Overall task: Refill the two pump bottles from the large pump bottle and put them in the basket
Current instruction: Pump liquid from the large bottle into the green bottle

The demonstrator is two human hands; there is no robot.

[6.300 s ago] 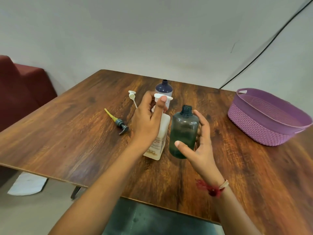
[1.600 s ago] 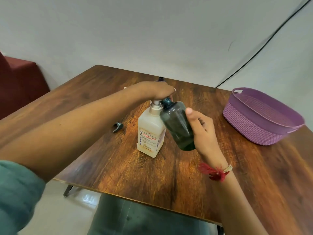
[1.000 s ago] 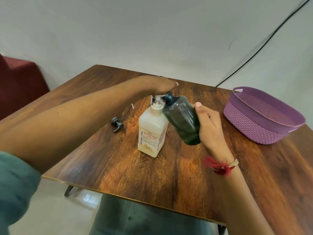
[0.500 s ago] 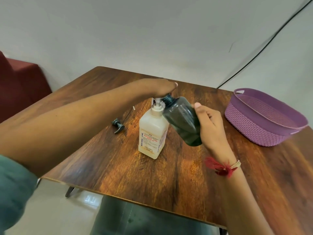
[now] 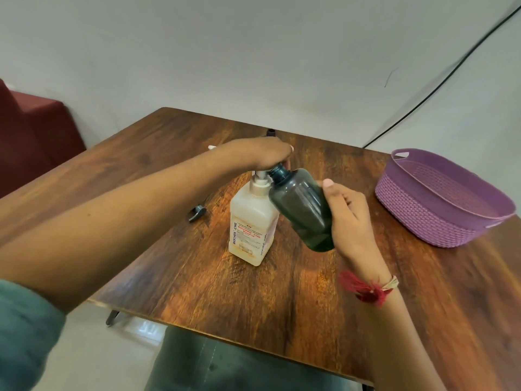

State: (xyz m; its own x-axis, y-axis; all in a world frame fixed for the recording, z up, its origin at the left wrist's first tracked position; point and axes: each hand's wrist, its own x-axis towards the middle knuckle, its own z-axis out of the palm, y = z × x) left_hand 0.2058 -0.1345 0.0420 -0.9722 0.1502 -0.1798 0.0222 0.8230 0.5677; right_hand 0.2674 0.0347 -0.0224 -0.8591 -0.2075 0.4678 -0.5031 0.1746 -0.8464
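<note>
Green bottle (image 5: 301, 210) tilted in right hand (image 5: 352, 221) — left hand (image 5: 259, 153) atop pump (image 5: 260, 177).

I have a single view: the head camera, worn on the person's head, facing forward and down across the wooden table (image 5: 253, 300). It sits close, so both forearms enter from the lower corners. The left hand (image 5: 262, 153) and the right hand (image 5: 352, 221), with its dark bottle (image 5: 301, 210), meet mid-frame. The wide lens takes in the wall (image 5: 253, 52) above and the purple basket (image 5: 423, 221) at right.

Bare tabletop (image 5: 282, 306) lies open beside the basket (image 5: 423, 218) (a loose pump head (image 5: 197, 214) clutters the left side).
</note>
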